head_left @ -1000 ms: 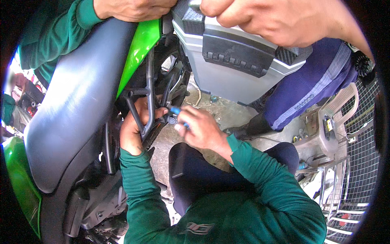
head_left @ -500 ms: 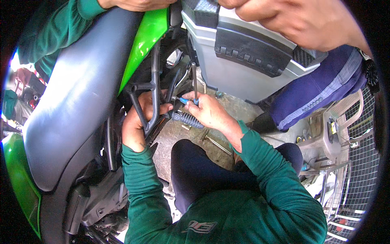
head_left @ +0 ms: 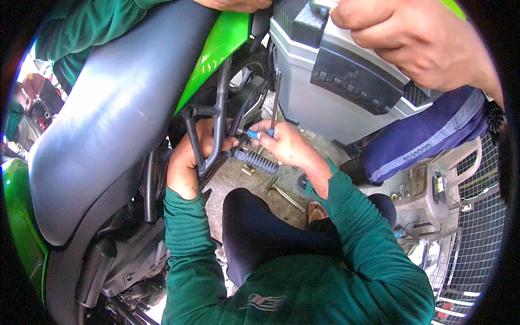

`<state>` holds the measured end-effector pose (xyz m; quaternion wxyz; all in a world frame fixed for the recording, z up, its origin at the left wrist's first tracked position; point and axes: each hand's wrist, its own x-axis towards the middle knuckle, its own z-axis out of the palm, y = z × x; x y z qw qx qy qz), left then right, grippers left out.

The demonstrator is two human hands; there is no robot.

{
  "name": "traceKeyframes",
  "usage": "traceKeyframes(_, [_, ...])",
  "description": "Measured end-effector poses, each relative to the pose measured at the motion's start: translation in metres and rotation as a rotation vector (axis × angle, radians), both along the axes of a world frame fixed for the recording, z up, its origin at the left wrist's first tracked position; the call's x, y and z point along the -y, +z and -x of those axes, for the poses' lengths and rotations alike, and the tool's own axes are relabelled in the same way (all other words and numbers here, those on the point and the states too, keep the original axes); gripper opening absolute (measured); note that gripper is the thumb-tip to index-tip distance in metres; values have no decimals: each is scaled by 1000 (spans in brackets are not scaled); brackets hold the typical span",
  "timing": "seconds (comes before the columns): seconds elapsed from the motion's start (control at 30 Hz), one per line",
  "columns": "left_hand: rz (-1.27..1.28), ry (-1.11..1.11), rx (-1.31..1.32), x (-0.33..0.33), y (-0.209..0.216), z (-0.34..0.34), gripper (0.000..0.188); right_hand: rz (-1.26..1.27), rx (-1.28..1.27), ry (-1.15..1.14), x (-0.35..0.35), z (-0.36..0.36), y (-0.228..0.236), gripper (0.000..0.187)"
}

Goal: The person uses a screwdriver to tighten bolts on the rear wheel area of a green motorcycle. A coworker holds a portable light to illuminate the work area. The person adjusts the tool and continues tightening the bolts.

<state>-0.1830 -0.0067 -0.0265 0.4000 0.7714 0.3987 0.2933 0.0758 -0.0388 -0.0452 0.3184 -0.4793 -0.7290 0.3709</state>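
Observation:
My left hand (head_left: 187, 157) reaches in behind a black tubular frame bracket (head_left: 221, 111) on the motorcycle's side. Its thumb shows at the bracket's lower right, and its other fingers are mostly hidden. Just right of it, my right hand (head_left: 290, 143) is closed on a tool with blue grips (head_left: 253, 134). A long dark shaft rises from the tool, and its left end meets the metal by the bracket. Under both hands lies a dark ribbed footpeg (head_left: 259, 161).
A grey motorcycle seat (head_left: 122, 108) with green panels fills the left. At upper right, another person's hand (head_left: 417, 40) rests on a silver hard case (head_left: 303, 70). A metal tool (head_left: 287, 199) lies on the floor. Farther right stand a plastic chair (head_left: 422, 200) and a wire-mesh panel (head_left: 482, 227).
The view has shifted, so the motorcycle and case sit slightly farther right. Both my hands keep their places at the bracket, and the blue-gripped tool stays in my right hand.

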Motion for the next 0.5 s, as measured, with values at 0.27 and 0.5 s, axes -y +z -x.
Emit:
traceKeyframes(0.27, [-82,-59,-9,-10,-11,5,56,-103,306,-24,17,8,32,40])
traceKeyframes(0.5, [-28,-154,160,-3,0,-3,54,-352,-569,82,60,38,52,53])
